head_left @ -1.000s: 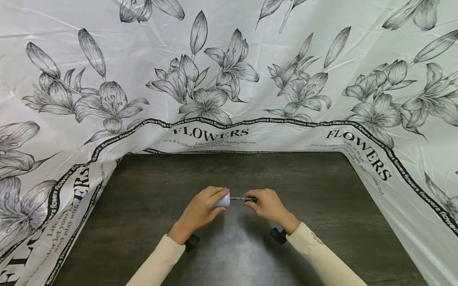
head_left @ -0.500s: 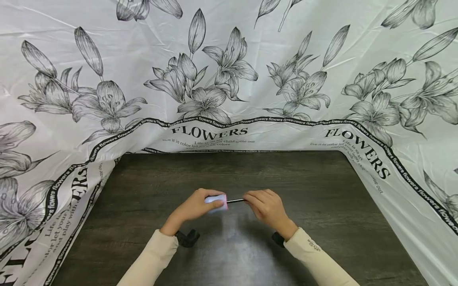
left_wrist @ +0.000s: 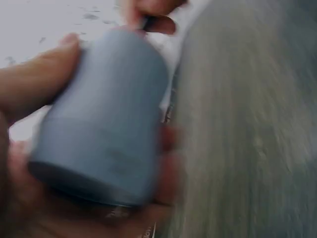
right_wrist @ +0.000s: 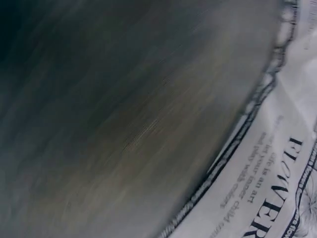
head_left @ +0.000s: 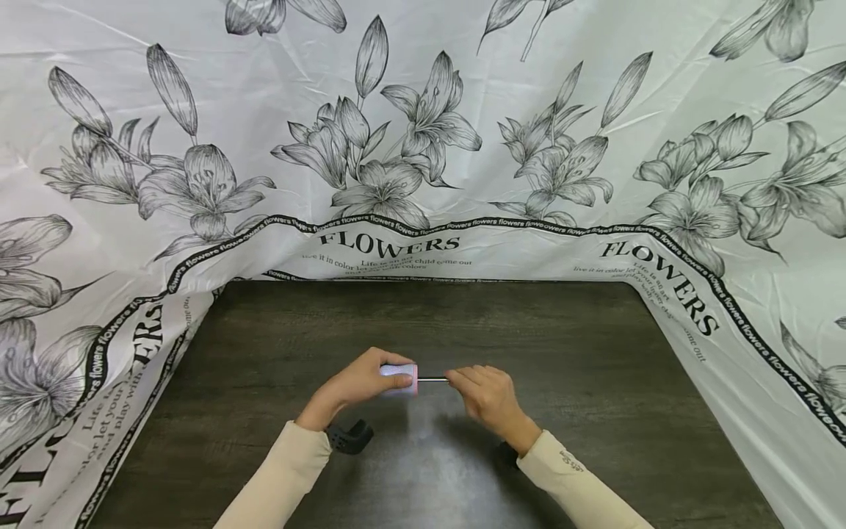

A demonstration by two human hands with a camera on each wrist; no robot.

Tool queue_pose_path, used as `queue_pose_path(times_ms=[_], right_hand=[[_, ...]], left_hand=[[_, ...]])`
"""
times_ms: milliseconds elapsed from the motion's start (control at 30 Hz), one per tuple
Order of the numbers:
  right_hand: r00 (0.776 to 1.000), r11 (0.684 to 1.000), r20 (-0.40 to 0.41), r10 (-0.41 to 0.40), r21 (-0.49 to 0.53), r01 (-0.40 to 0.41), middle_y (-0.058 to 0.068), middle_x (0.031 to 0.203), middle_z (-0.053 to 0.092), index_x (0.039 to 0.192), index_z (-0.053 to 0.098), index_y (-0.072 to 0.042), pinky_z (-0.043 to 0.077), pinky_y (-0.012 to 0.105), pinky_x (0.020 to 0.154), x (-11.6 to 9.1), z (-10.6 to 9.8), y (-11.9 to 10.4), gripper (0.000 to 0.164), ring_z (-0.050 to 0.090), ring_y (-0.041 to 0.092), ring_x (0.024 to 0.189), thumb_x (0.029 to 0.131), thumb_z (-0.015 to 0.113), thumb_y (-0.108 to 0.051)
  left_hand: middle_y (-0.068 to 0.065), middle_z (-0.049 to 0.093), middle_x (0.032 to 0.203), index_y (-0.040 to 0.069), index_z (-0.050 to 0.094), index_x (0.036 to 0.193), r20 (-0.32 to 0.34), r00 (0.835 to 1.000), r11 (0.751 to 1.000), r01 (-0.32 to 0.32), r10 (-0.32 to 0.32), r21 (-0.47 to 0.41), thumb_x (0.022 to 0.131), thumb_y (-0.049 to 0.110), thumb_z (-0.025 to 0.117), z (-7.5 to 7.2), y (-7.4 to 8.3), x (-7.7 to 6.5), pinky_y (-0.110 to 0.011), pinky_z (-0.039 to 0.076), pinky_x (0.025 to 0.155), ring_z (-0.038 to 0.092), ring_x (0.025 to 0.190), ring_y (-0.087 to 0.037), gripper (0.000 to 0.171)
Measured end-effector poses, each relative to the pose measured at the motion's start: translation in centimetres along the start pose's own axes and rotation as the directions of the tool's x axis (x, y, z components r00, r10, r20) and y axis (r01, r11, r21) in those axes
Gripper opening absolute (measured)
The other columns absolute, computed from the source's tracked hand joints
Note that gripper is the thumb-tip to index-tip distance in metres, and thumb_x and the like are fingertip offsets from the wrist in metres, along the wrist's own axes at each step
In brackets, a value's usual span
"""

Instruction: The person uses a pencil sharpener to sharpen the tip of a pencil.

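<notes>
My left hand (head_left: 360, 380) grips a small pale lilac cylinder (head_left: 399, 370) with a pink rim, thumb on its near side. In the left wrist view the cylinder (left_wrist: 104, 109) fills the middle, blurred, its dark flat base towards the camera. A thin pencil-like rod (head_left: 432, 379) runs level from the pink end to my right hand (head_left: 490, 393), whose fingers pinch its other end. Those fingers cover that end in the head view. Both hands are held above the table. In the right wrist view neither hand nor rod appears.
The dark wood-grain table (head_left: 297, 323) spreads beneath my hands. White cloth (head_left: 542, 253) printed with flowers and lettering hangs along its back and sides. A black wrist mount (head_left: 353, 437) hangs under my left wrist.
My right hand has rolled over, its back now upward, and moved slightly nearer me. My left hand has turned so its thumb shows on the cylinder. The rod's lettering is out of sight.
</notes>
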State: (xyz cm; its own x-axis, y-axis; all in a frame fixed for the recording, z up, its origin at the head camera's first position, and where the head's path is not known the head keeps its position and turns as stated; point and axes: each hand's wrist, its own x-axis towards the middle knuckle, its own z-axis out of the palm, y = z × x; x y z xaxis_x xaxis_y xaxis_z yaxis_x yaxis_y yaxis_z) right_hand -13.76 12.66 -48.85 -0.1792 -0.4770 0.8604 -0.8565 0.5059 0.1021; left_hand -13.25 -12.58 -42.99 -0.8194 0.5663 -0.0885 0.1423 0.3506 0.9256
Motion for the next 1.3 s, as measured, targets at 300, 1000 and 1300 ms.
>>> queue_pose_path(times_ms=[300, 1000, 1300], right_hand=[[0.335, 0.203, 0.849, 0.409, 0.273, -0.940, 0.007, 0.066, 0.064, 0.101, 0.069, 0.009, 0.029, 0.020, 0.042, 2.2, -2.2, 1.5, 0.023, 0.033, 0.003, 0.042, 0.096, 0.055, -0.008], [0.990, 0.999, 0.139, 0.014, -0.046, -0.008, 0.003, 0.094, 0.071, 0.102, 0.072, -0.008, 0.051, 0.026, 0.063, 1.4, -1.1, 1.2, 0.018, 0.067, 0.014, 0.078, 0.097, 0.055, -0.010], [0.985, 0.974, -0.019, -0.171, -0.156, 0.166, 0.000, 0.093, 0.073, 0.104, 0.074, -0.011, 0.048, 0.028, 0.066, 1.2, -0.6, 1.2, 0.022, 0.066, 0.013, 0.076, 0.098, 0.053, -0.012]], left_hand=[[-0.008, 0.063, 0.119, 0.003, 0.061, 0.125, -0.119, 0.875, 0.708, -0.293, 0.469, 0.643, 0.076, 0.014, 0.080, 2.8, -0.8, 0.1, -0.036, 0.052, 0.084, 0.060, 0.106, -0.022, 0.053], [-0.011, 0.065, 0.114, 0.006, 0.061, 0.127, -0.222, 0.951, 0.912, -0.113, 0.214, 0.395, 0.084, 0.024, 0.074, 1.1, 0.1, 0.0, -0.027, 0.048, 0.065, 0.058, 0.080, -0.015, 0.048], [-0.018, 0.069, 0.092, -0.011, 0.062, 0.118, 0.051, 0.998, 0.999, -0.033, 0.035, -0.040, 0.095, 0.029, 0.059, -0.8, 0.1, -0.2, -0.028, 0.051, 0.064, 0.059, 0.071, -0.012, 0.046]])
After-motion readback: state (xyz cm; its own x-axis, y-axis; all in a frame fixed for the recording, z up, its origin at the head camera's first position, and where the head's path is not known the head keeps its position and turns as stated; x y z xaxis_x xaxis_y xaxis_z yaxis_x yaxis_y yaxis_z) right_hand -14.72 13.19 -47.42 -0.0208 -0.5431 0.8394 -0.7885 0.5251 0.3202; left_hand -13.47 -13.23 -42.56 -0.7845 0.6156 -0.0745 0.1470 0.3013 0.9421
